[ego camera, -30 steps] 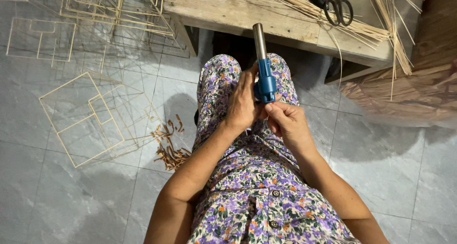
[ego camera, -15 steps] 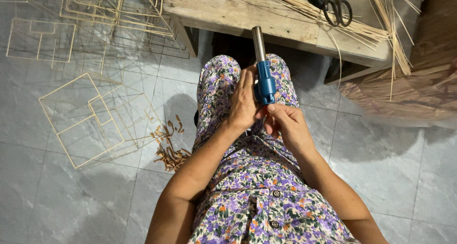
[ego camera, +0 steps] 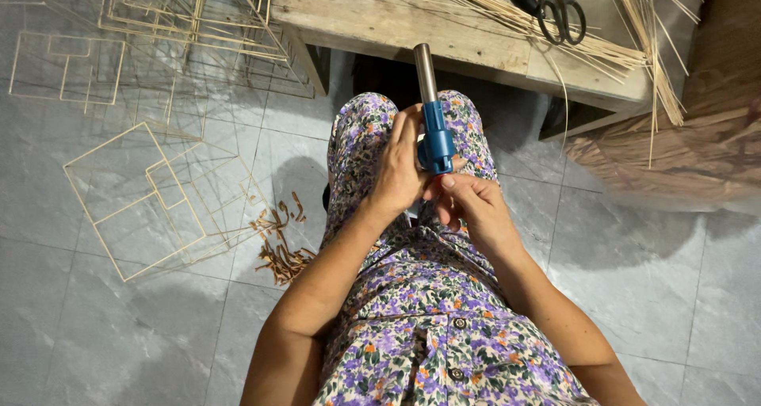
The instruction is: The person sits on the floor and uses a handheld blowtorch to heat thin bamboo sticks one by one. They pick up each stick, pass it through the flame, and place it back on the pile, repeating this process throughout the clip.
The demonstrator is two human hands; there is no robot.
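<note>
I sit with a blue gas torch (ego camera: 434, 129) held over my lap, its metal nozzle pointing away toward a low wooden table (ego camera: 372, 18). My left hand (ego camera: 400, 168) wraps around the torch body from the left. My right hand (ego camera: 468, 204) grips it from below and to the right, fingertips at the blue head. What lies under the torch head is hidden by my hands. No flame is visible.
Black scissors (ego camera: 559, 6) and loose thin bamboo strips (ego camera: 515, 14) lie on the table. Thin stick frames (ego camera: 151, 192) rest on the grey tiled floor to the left, with a small pile of curled shavings (ego camera: 279, 247). A woven basket (ego camera: 682, 152) stands at right.
Barely anything differs; both hands stay on the torch, which has shifted very slightly.
</note>
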